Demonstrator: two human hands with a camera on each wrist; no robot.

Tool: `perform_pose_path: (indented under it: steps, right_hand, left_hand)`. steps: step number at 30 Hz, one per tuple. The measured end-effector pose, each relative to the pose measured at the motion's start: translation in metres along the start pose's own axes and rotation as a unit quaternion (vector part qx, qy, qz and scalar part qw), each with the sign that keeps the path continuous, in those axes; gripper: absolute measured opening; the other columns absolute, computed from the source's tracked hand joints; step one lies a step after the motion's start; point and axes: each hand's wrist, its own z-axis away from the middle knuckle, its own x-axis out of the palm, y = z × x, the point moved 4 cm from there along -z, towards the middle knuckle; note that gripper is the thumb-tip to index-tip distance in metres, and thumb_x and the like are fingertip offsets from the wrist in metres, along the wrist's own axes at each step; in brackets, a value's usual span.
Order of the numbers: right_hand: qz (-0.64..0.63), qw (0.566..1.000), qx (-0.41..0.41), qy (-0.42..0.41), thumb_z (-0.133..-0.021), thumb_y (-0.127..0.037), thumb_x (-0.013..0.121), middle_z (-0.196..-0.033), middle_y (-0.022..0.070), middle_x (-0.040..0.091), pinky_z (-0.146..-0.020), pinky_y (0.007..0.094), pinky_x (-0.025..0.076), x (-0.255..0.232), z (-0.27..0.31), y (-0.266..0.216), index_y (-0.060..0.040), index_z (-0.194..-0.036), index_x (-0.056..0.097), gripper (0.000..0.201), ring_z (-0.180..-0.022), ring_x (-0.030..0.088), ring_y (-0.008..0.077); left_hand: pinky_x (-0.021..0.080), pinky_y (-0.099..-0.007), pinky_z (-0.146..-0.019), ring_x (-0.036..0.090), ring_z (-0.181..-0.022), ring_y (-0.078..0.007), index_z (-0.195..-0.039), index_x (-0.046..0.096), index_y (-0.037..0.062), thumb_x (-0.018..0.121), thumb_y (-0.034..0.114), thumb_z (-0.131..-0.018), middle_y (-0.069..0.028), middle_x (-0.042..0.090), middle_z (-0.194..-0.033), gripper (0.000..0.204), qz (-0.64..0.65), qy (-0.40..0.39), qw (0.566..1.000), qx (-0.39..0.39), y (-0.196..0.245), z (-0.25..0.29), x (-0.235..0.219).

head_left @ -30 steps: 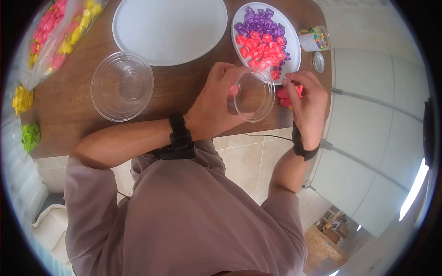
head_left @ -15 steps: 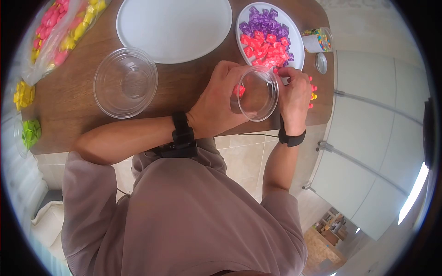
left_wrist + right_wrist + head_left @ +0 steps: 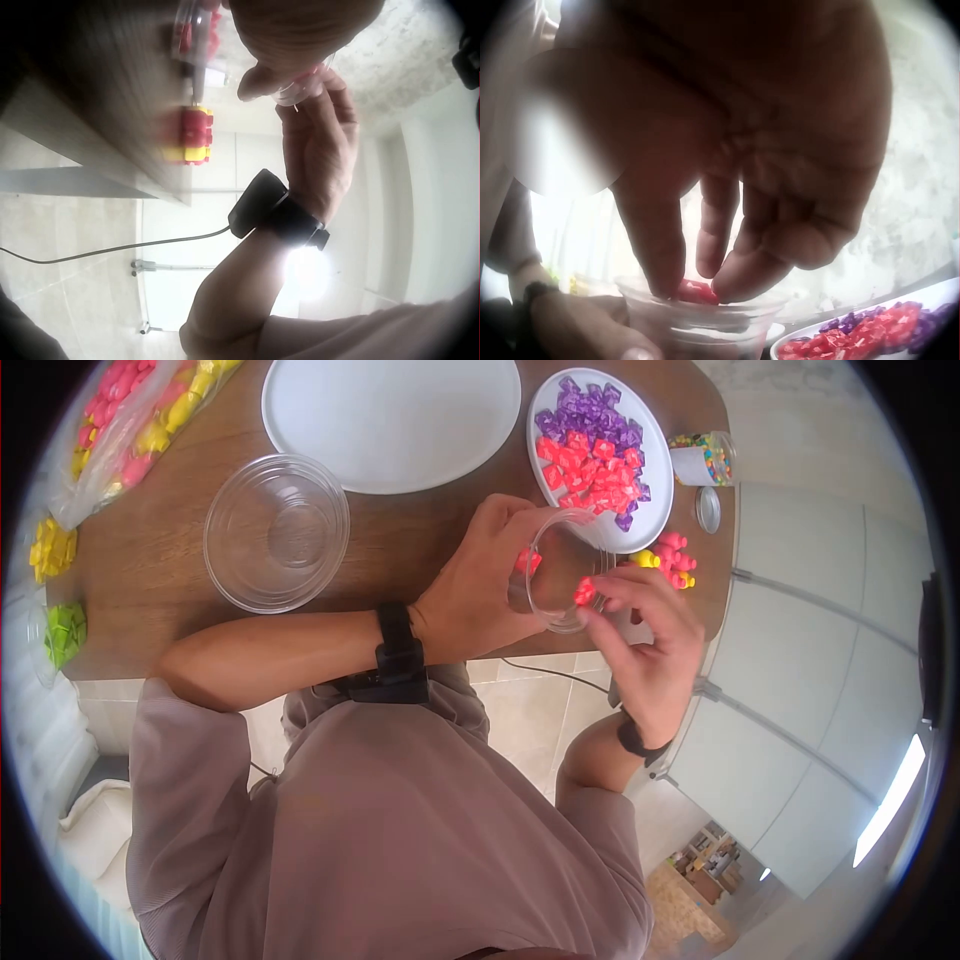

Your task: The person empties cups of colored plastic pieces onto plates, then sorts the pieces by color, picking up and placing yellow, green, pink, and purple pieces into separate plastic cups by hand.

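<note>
My left hand (image 3: 475,585) grips a clear plastic cup (image 3: 565,555) from its left side, the cup tilted with its mouth to the right. Inside, near the bottom, shows a red wrapped candy (image 3: 528,561). Between thumb and fingertips my right hand (image 3: 655,645) pinches another red candy (image 3: 585,591) at the cup's mouth. The right wrist view puts this candy (image 3: 697,292) right at the rim. Beyond the cup, an oval white plate (image 3: 655,525) bears red and purple candies. In the left wrist view my right hand (image 3: 322,142) reaches the cup, partly hidden behind my left hand.
A clear bowl (image 3: 275,535) and a large white plate (image 3: 390,420) stand to the left. Pink and yellow pieces (image 3: 675,555) lie near the right edge, with a jar (image 3: 705,458) and lid (image 3: 708,510) behind. A filled plastic bag (image 3: 120,435) lies far left.
My right hand moved from beside the pink pieces to the oval plate's near edge, then back to the cup's mouth with a red candy. The left hand stays around the cup.
</note>
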Motion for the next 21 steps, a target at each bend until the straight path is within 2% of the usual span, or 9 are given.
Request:
perform_pose_path:
  steps: [2,4,9,11,15,18,20,21]
  right_hand:
    - [0.044,0.999,-0.007,-0.02,-0.075,0.0,0.083,-0.099,0.0088,0.071,-0.068,0.0321,0.052,0.007,0.0,0.003,-0.001,-0.103,0.074,0.029,-0.077,0.063,0.019]
    - [0.046,0.999,-0.008,-0.014,-0.075,-0.001,0.083,-0.099,0.0086,0.071,-0.067,0.0319,0.052,0.006,-0.001,0.003,-0.0008,-0.103,0.074,0.029,-0.076,0.063,0.0188]
    - [0.037,0.999,0.011,-0.002,-0.077,-0.002,0.084,-0.099,0.0086,0.071,-0.065,0.0312,0.052,0.003,-0.002,0.005,-0.0001,-0.103,0.074,0.028,-0.077,0.064,0.0187]
    - [0.044,0.998,0.018,-0.039,-0.077,-0.001,0.083,-0.099,0.0087,0.071,-0.064,0.03,0.051,0.003,-0.001,0.003,0.0005,-0.104,0.074,0.028,-0.075,0.063,0.0182]
    - [0.052,0.997,0.016,-0.045,-0.077,0.001,0.083,-0.097,0.0091,0.071,-0.064,0.0289,0.051,0.001,-0.002,0.007,0.0009,-0.104,0.074,0.028,-0.074,0.062,0.0172]
    - [0.04,0.999,-0.007,0.002,-0.079,0.002,0.082,-0.093,0.0071,0.071,-0.063,0.0277,0.049,0.0,-0.004,0.012,0.0008,-0.104,0.074,0.025,-0.073,0.061,0.0141]
    - [-0.066,0.985,0.085,0.134,-0.083,0.0,0.08,-0.09,0.0055,0.069,-0.063,0.0265,0.047,-0.003,-0.001,0.032,0.0003,-0.105,0.074,0.022,-0.073,0.06,0.0113]
    - [-0.066,0.985,0.085,0.134,-0.083,0.0,0.08,-0.09,0.0055,0.069,-0.063,0.0265,0.047,0.001,-0.004,0.038,0.0003,-0.105,0.074,0.022,-0.073,0.06,0.0113]
  left_hand:
    - [0.058,-0.037,-0.091,0.053,-0.12,-0.0299,-0.146,0.046,0.0091,0.091,0.02,-0.075,-0.0166,0.043,-0.132,0.085,-0.007,-0.003,1.0,0.001,0.0,0.0,0.0]
    - [0.048,-0.0415,-0.103,0.046,-0.13,-0.033,-0.144,0.046,0.0052,0.092,0.019,-0.073,-0.0166,0.046,-0.136,0.085,0.043,-0.01,0.999,-0.026,-0.002,0.001,0.002]
    - [0.048,-0.0415,-0.103,0.046,-0.13,-0.0328,-0.144,0.046,0.0051,0.092,0.019,-0.074,-0.0166,0.046,-0.136,0.085,0.038,-0.011,0.999,-0.017,-0.003,0.0,0.002]
    - [0.048,-0.0415,-0.103,0.045,-0.13,-0.0328,-0.144,0.046,0.005,0.092,0.02,-0.074,-0.0167,0.046,-0.136,0.085,0.032,-0.012,0.999,-0.011,-0.002,0.001,0.001]
    - [0.049,-0.0399,-0.102,0.048,-0.126,-0.0319,-0.143,0.047,0.0041,0.091,0.018,-0.074,-0.0164,0.046,-0.134,0.084,0.028,-0.013,0.999,-0.025,-0.001,0.001,0.002]
    - [0.049,-0.0384,-0.101,0.05,-0.123,-0.0311,-0.144,0.048,0.0055,0.091,0.016,-0.073,-0.0162,0.045,-0.133,0.084,0.027,-0.009,0.999,-0.023,-0.001,0.002,0.0]
    - [0.05,-0.0376,-0.1,0.051,-0.122,-0.0307,-0.145,0.048,0.0069,0.09,0.014,-0.073,-0.0161,0.045,-0.133,0.084,0.031,-0.012,0.999,-0.02,0.0,0.004,-0.001]
    - [0.049,-0.0398,-0.101,0.05,-0.122,-0.0328,-0.145,0.049,0.0094,0.089,0.015,-0.074,-0.0166,0.044,-0.133,0.083,0.03,-0.012,0.999,-0.021,0.0,0.004,-0.001]
